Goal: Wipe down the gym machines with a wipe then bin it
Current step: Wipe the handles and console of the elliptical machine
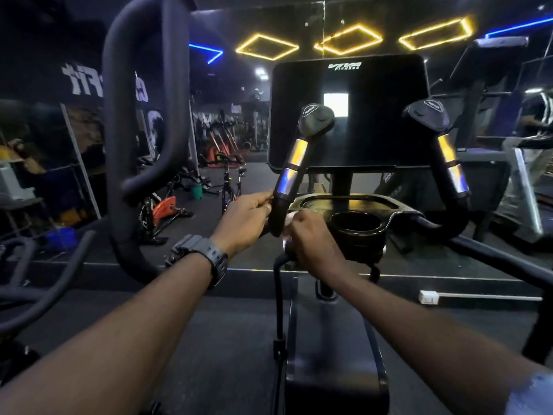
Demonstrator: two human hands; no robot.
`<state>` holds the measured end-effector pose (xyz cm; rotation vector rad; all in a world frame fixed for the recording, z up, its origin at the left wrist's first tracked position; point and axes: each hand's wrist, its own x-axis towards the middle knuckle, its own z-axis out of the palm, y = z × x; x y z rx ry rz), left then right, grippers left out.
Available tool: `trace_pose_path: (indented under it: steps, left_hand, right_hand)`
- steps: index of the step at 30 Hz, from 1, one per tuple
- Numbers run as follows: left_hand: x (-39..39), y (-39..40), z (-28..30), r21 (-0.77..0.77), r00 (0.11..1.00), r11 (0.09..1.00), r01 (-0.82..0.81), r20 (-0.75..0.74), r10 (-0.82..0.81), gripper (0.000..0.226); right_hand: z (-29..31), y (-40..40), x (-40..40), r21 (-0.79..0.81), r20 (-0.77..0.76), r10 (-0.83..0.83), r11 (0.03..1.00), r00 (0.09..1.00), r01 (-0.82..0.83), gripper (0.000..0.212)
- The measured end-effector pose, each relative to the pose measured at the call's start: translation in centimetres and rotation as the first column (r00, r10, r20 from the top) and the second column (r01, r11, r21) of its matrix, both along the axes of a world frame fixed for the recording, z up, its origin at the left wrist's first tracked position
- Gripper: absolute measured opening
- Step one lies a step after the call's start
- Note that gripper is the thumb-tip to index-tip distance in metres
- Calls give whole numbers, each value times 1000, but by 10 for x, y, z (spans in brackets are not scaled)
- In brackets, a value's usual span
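Right hand [311, 238] grips the wipe [289, 218] against the left handlebar [285, 181], which rises far-right; left hand [245, 220] pinches its left side.

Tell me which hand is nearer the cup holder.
Right. The right hand is curled round a white wipe at the handle's base, just beside the cup holder. The left hand holds the same handle from its far side.
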<state>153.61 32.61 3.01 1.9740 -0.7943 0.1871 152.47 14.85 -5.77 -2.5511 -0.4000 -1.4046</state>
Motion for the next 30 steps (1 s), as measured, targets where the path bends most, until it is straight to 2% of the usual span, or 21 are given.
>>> trace_pose_path:
  steps: [1, 2, 3, 4, 7, 10, 13, 16, 18, 20, 23, 25, 26, 28, 30]
  left_hand:
    - [1, 0, -1, 1, 1000, 1000, 4, 2, -4, 41]
    - [3, 0, -2, 1, 1000, 1000, 8, 7, -8, 41]
    - [5, -1, -3, 1, 1000, 1000, 8, 5, -8, 42]
    - [5, -1, -4, 0, 1000, 1000, 11, -4, -11, 44]
    - [8, -1, -7, -6, 998, 999, 38, -43, -38, 50]
    - [8, -1, -11, 9, 998, 998, 55, -35, -55, 49]
    - [5, 0, -10, 13, 999, 999, 48, 2, -48, 49]
    - [-3, 0, -8, 9, 998, 999, 53, 16, -53, 50]
    - [-6, 1, -6, 18, 999, 999, 46, 23, -46, 51]
    - [-9, 1, -5, 23, 999, 999, 38, 33, -38, 50]
    - [-12, 3, -4, 23, 999, 999, 44, 19, -45, 47]
    - [-13, 4, -4, 23, 999, 998, 54, -1, -54, 46]
    - [-14, 4, -4, 26, 999, 999, 44, -3, -44, 46]
    - [-16, 3, -4, 31, 1000, 1000, -1, 15, 1, 45]
    - [-19, 2, -3, 16, 999, 999, -42, 24, 41, 41]
  right_hand:
    - [-4, 8, 3, 298, -31, 1, 954, 1000, 8, 16]
    - [-2, 19, 5, 553, -60, 47, 833, 997, -6, 16]
    - [1, 27, 10, 715, -86, 111, 699, 990, -16, 18]
    - [3, 33, 14, 785, -109, 164, 620, 980, -17, 21]
    - [-3, 46, 29, 859, -146, 210, 512, 967, 18, 25]
    - [-11, 60, 40, 952, -108, 168, 300, 980, 54, 30]
    - [-14, 88, 38, 1000, -25, 224, -10, 974, 28, 29]
    - [-6, 93, 36, 970, 75, 268, -241, 960, -9, 23]
    - [9, 83, 34, 889, 144, 263, -459, 954, -8, 15]
    - [24, 76, 26, 765, 271, 251, -642, 930, -50, 17]
    - [34, 76, 10, 686, 362, 276, -725, 890, -54, 37]
    - [36, 77, 4, 723, 334, 318, -691, 887, -25, 43]
    - [40, 78, 0, 741, 321, 339, -671, 884, -11, 37]
    - [49, 80, -7, 810, 247, 362, -586, 899, 12, 23]
    - [58, 86, -11, 906, 156, 362, -423, 919, 13, 21]
